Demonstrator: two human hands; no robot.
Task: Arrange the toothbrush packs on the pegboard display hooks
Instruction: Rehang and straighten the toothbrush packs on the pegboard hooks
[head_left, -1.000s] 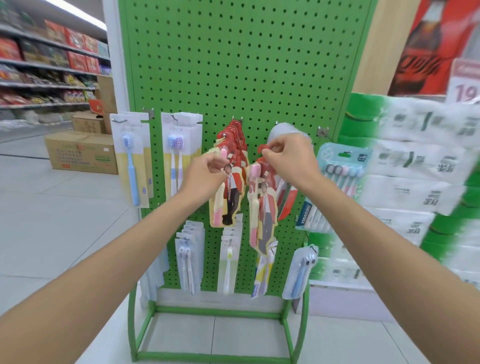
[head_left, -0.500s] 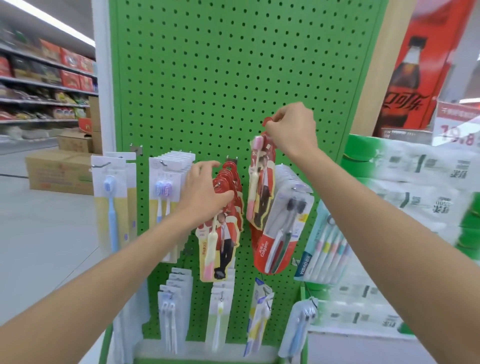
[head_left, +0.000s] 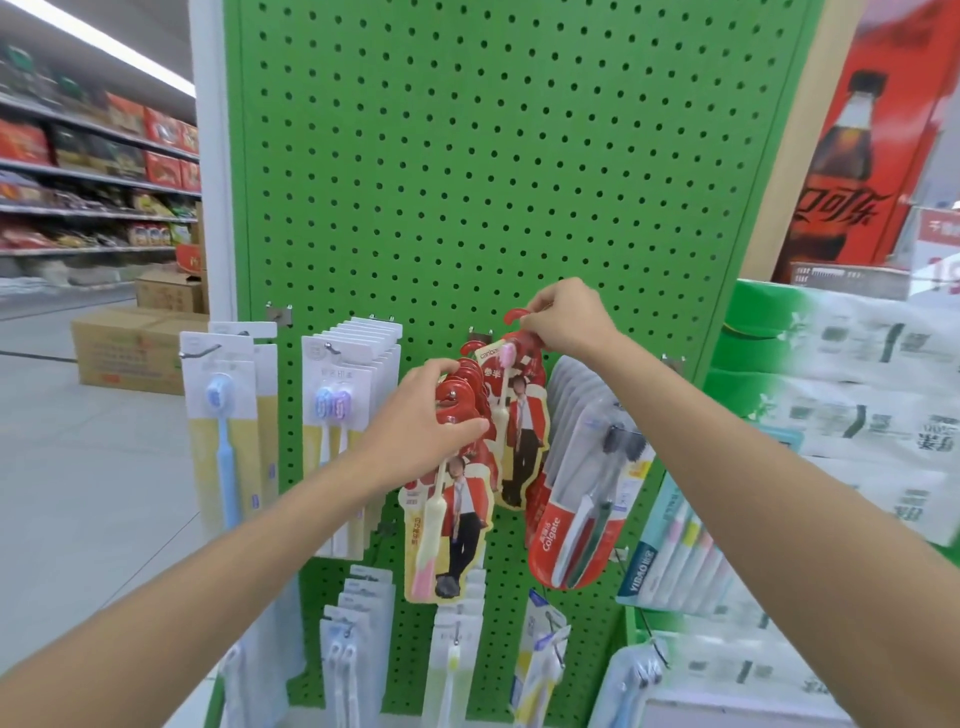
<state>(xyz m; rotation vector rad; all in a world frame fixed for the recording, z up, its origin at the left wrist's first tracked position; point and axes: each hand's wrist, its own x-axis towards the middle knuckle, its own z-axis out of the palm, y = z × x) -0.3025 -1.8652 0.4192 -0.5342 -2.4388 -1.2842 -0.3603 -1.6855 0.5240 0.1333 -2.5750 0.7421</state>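
At mid-height on the green pegboard (head_left: 467, 156), centre column: one hook (head_left: 451, 395) carrying a bunch of red packs (head_left: 457, 525), front card facing out, metal tip showing through the front tab. Left hand (head_left: 421, 415): fingers and thumb curled round the top of that bunch, clamped on it just below the tabs. Right hand (head_left: 566, 322): fingertips pinched together on the red hang tab of a single red toothbrush pack (head_left: 522, 415). That pack is off the hook, just beside the bunch on its right and a little higher, hanging upright between the bunch and the Colgate packs (head_left: 576, 519). Neighbouring stock: white single-brush packs (head_left: 223, 415) and twin-brush packs (head_left: 337, 405) to the left, and a lower row of white packs (head_left: 358, 623) beneath. Step in hand, as judged: threading the loose pack onto the red hook. Handling notes: press the bunch back toward the board so the tip stands free. Bring the tab hole square to the tip, not at a slant. Keep the printed face outward to match the rest. Slide the pack home before letting go, releasing the pinch first and the bunch last. Risks: the thin card tab may bend or tear if forced, and the pack's edge may catch the Colgate row alongside.
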